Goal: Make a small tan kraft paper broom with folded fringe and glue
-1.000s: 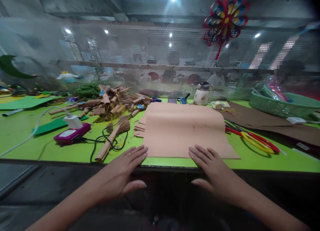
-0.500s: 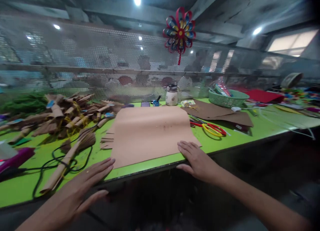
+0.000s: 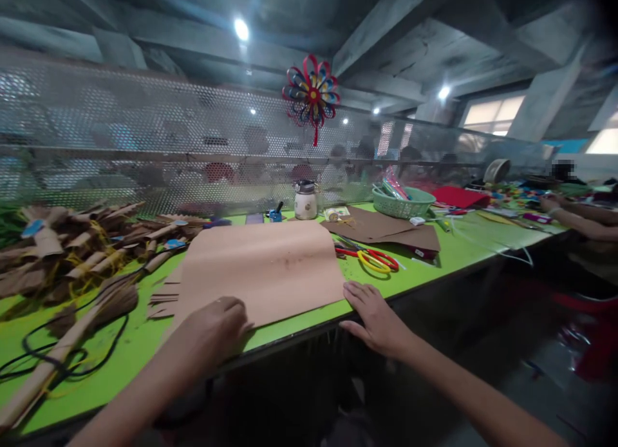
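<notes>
A large sheet of tan kraft paper [image 3: 261, 266] lies on the green table, its far part bulging up in a soft curve. My left hand [image 3: 217, 328] rests over the near left part of the sheet with its fingers curled in. Whatever those fingers pinch, if anything, is hidden beneath them. At the sheet's near right corner, my right hand [image 3: 369, 315] lies with its fingers stretched out and its thumb apart, fingertips touching the paper edge. Cut paper strips [image 3: 164, 295] stick out from the sheet's left side. Scissors with red and yellow handles [image 3: 374, 261] lie just right of it.
Bundled brown paper pieces [image 3: 91, 241] and a black cord [image 3: 72, 360] cover the left side. Behind the sheet stand a white bottle [image 3: 305, 202] and a green basket [image 3: 405, 205]. Dark brown sheets [image 3: 386, 231] lie right. Another person's arm [image 3: 574, 218] shows far right.
My left hand has moved right onto the near edge of the paper and curled its fingers. My right hand stays by the right corner. The view has turned right and tilted up.
</notes>
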